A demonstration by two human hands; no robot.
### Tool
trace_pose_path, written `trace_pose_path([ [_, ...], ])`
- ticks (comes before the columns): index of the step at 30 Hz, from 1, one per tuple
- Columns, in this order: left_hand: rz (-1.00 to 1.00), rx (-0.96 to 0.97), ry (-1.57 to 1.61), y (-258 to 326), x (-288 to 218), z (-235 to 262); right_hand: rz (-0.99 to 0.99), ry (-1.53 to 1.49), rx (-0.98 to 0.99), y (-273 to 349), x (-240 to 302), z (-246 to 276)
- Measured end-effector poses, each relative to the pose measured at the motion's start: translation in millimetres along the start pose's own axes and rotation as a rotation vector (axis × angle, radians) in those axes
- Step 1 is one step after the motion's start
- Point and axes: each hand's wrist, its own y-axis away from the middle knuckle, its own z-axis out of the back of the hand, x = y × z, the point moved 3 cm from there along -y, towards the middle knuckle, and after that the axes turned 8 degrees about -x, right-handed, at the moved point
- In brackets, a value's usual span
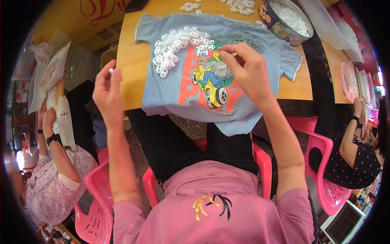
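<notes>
My left hand (107, 95) is raised beyond the table's left edge, pinching a small white plastic piece (111, 70) between thumb and fingertip. Over the printed front of a light blue T-shirt (162, 91), my right hand (248, 73) has its thumb and forefinger closed together; whatever they may hold is too small to make out. Spread on the shirt, left of that hand, is a heap of small white plastic pieces (183, 38) with holes in them. A pile of small grey metal parts (243, 40) lies just beyond my right hand.
A round tin (280, 25) full of white pieces stands at the table's far right. More loose white pieces (239, 6) lie along the far side of the wooden table (132, 77). People sit working on both sides, by pink plastic chairs (97, 191). A dark flat object (135, 5) rests at the far left.
</notes>
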Motion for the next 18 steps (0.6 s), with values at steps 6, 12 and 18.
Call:
trace_pose_path([
  [6,-0.145,-0.191,-0.478,-22,26,49,0.232,0.426,0.033,-22,-17,-19],
  [12,-0.224,-0.091,-0.157,12,-14,19,0.313,0.592,0.176,-34,-6,-25],
  [18,-0.070,0.173,0.090,49,-49,-39,0.408,0.489,0.077,-39,-8,-25],
])
